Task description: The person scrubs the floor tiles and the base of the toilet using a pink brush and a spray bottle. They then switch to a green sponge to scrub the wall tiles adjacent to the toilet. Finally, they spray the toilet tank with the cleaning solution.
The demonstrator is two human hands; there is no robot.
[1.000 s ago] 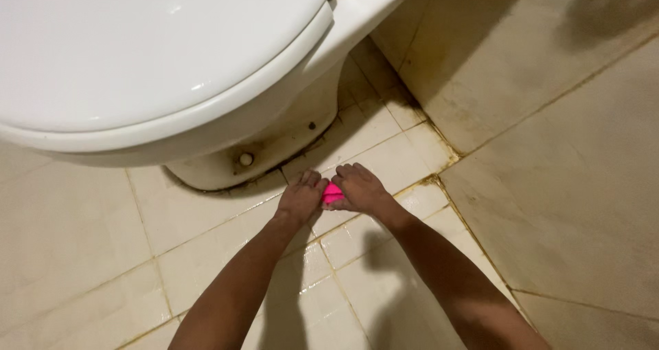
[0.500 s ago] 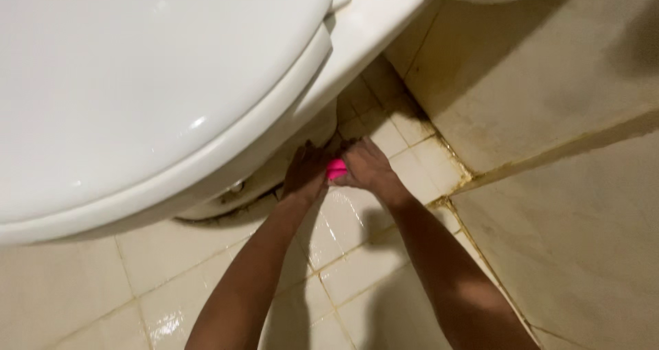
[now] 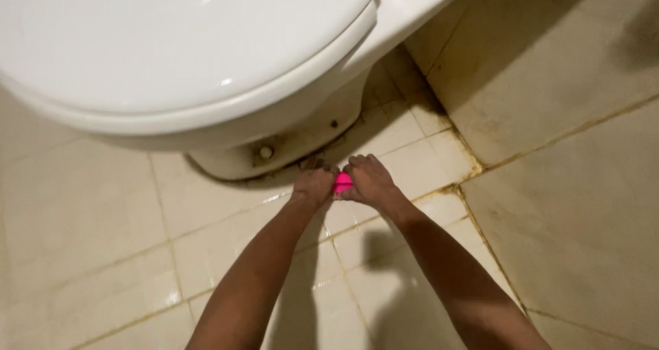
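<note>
Both of my hands press a small bright pink object (image 3: 342,182) down on the tiled floor. My left hand (image 3: 314,183) covers its left side and my right hand (image 3: 369,179) covers its right side, fingers curled over it. Only a small patch of pink shows between the two hands, so its shape is unclear. The hands are close to the foot of a white toilet (image 3: 288,144), just in front of its stained base.
The toilet's closed white lid (image 3: 178,41) fills the upper left. Cream floor tiles (image 3: 96,212) with dirty grout spread below. A tiled wall (image 3: 549,68) with brown stains rises at the right, meeting the floor along a grimy joint.
My hands stay together on the pink object near the toilet base. The view has shifted, so the toilet bowl and hands sit differently in the picture.
</note>
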